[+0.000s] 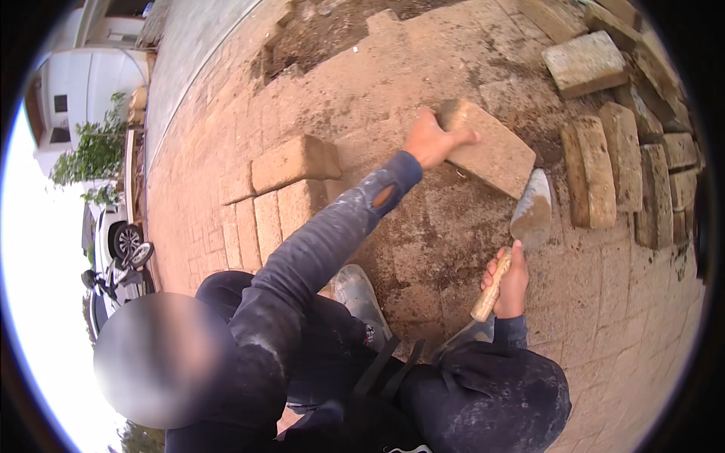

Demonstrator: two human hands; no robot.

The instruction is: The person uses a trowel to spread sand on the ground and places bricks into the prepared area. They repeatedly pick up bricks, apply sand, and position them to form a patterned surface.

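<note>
My left hand grips the far left end of a tan paving brick, its thumb lying over the top face. The brick is tilted above the dusty paving, or resting on it; I cannot tell which. In my right hand is a trowel, with the fingers wrapped round its pale wooden handle. The trowel's grey, dirt-smeared blade points away from me. Its tip is beside the near right corner of the brick and seems to touch it.
Several loose bricks stand and lie in a heap at the right. More bricks are stacked left of my left forearm. My boot rests on the paving. Dark soil shows far ahead; a white car stands at the left.
</note>
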